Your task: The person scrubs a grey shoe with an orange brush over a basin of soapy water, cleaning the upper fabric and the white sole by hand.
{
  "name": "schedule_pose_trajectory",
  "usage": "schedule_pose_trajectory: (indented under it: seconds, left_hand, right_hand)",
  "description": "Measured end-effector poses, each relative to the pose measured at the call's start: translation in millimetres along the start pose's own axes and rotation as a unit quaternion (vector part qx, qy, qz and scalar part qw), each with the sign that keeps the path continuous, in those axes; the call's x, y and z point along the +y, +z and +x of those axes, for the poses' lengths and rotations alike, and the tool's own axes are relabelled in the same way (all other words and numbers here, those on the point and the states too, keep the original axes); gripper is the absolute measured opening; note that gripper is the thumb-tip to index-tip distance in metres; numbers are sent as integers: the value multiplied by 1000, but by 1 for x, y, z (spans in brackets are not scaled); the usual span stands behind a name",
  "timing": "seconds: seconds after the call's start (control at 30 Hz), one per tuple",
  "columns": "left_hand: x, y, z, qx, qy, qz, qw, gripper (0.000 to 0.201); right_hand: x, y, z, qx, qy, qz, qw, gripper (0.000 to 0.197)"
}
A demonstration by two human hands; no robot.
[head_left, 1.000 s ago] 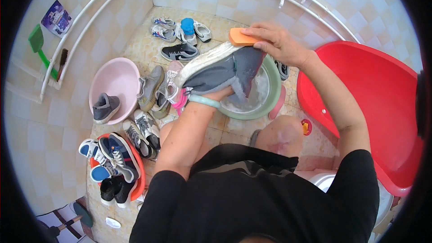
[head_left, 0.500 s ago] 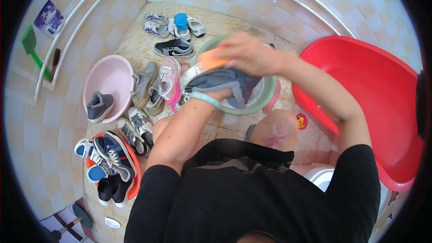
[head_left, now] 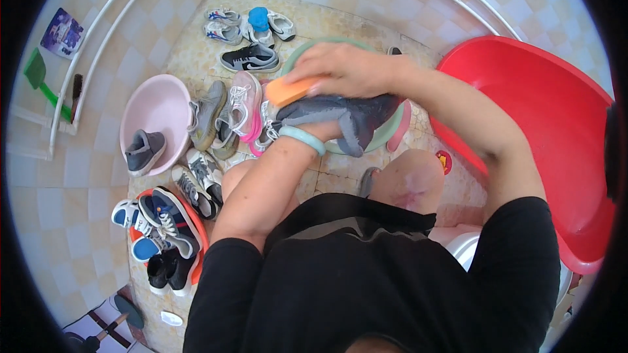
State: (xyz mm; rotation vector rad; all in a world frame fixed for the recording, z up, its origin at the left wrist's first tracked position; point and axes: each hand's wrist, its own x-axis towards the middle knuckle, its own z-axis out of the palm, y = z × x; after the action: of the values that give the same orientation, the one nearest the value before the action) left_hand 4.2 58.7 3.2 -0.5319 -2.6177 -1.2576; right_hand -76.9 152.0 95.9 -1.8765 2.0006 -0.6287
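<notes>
Shoe (head_left: pixel 145 151) in left basin (head_left: pixel 167 95); tub (head_left: pixel 523 131) right; second basin (head_left: pixel 387 133) between, beneath held shoe (head_left: pixel 369 114).

The hands (head_left: pixel 333 68) and gray fleece-lined shoe (head_left: pixel 373 114) cover most of the green basin (head_left: pixel 394 125), obstructing entry from above. At left, a pink sneaker (head_left: pixel 243 104) and 2 gray sneakers (head_left: pixel 210 111) hinder low passage toward the pink basin (head_left: pixel 160 101). A narrow floor (head_left: pixel 422 136) gap runs at right beside the red tub (head_left: pixel 523 111).
</notes>
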Motion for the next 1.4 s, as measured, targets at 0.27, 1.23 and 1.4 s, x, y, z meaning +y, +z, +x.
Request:
schedule_pose_trajectory:
  seconds: [0.27,1.23,1.4]
  left_hand:
    - [10,9,5,-15,8,-5,1000,70]
    - [4,6,1,-47,-10,-31,998,68]
    - [14,11,10,-57,3,-28,998,67]
  right_hand:
    - [-2,-22,-36,-51,116,-24,992,47]
    - [6,10,-23,39,47,8,998,45]
    - [30,-33,-127,81,221,-4,972,44]
